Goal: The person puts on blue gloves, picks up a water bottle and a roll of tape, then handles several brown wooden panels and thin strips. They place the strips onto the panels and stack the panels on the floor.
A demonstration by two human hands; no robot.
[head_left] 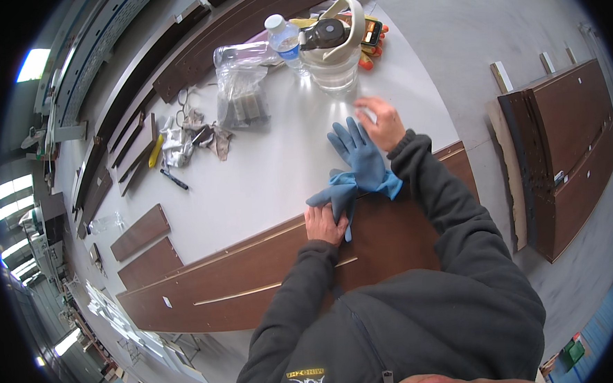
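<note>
desk [265, 187]: white, dark wood panel [255, 277] along near edge | blue gloves [357, 168]: lying overlapped on desk at panel edge | left hand [324, 225]: grip pinching lower glove's cuff | right hand [382, 121]: open, flat, empty, beside upper glove | advice: pin one, peel the other apart

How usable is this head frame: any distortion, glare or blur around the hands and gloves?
Head view: strong fisheye, the brown panel edges bow and black corners vignette; windows at left blow out; the clear jug casts bright glints on the white table; left hand, right hand and blue gloves are sharp.
</note>
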